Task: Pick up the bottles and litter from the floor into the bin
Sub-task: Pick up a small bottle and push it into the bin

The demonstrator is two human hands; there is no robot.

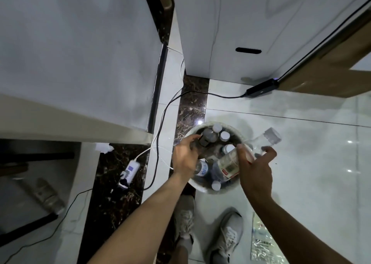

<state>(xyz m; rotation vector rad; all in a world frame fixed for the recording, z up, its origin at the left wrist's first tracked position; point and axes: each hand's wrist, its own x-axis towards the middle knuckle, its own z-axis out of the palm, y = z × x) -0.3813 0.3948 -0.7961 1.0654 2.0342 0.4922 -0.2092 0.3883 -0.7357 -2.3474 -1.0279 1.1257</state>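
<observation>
A round white bin (202, 187) stands on the tiled floor right in front of my shoes, packed with several clear plastic bottles with white caps. My left hand (185, 156) reaches over the bin's left rim and its fingers curl round a dark bottle (208, 136) standing inside. My right hand (255, 169) hovers over the bin's right rim and holds a clear plastic bottle (263, 141) with a grey cap, tilted up to the right. A clear plastic wrapper (261, 241) lies flat on the floor to the right of my right shoe.
A white cabinet (80, 53) fills the upper left. Black and white cables (160, 123) run along the floor left of the bin to a power strip (129, 170). A black adapter (263, 88) lies by the door. A dusty bottle (47, 195) lies under the furniture at lower left.
</observation>
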